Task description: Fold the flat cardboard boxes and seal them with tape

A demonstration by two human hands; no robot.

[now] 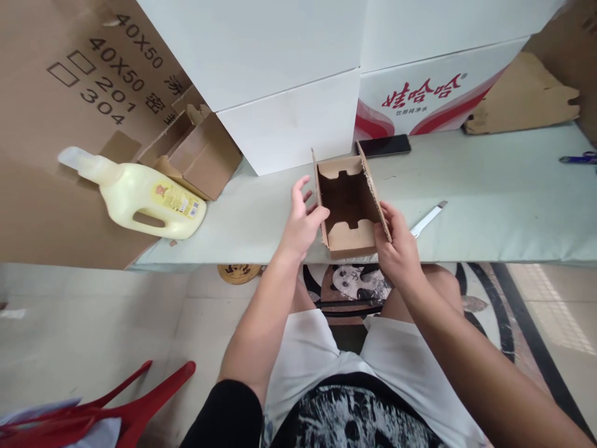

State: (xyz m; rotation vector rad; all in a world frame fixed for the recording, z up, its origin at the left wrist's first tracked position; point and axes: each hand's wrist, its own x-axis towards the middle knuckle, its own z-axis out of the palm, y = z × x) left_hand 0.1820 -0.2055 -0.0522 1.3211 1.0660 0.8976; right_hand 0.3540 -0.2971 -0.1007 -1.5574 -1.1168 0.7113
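Observation:
A small brown cardboard box (353, 251) stands near the front edge of the table, top upward. Its end flaps are folded inward, leaving a dark gap between them, while both long side flaps stand up. My left hand (301, 224) is at the left side flap, thumb over its edge and the fingers loosely curved outside. On the opposite side, my right hand (398, 246) grips the right flap and wall near the front corner, with some fingers hidden behind the cardboard. A white-handled cutter (426, 219) lies just right of my right hand.
Behind the box are a black phone (385, 145) and stacked white cartons (293, 118). A yellow bottle (140, 199) and open brown boxes (205, 155) stand left. Flat cardboard (522, 96) and a purple-handled tool (578, 159) lie right. A red chair (153, 392) is at lower left.

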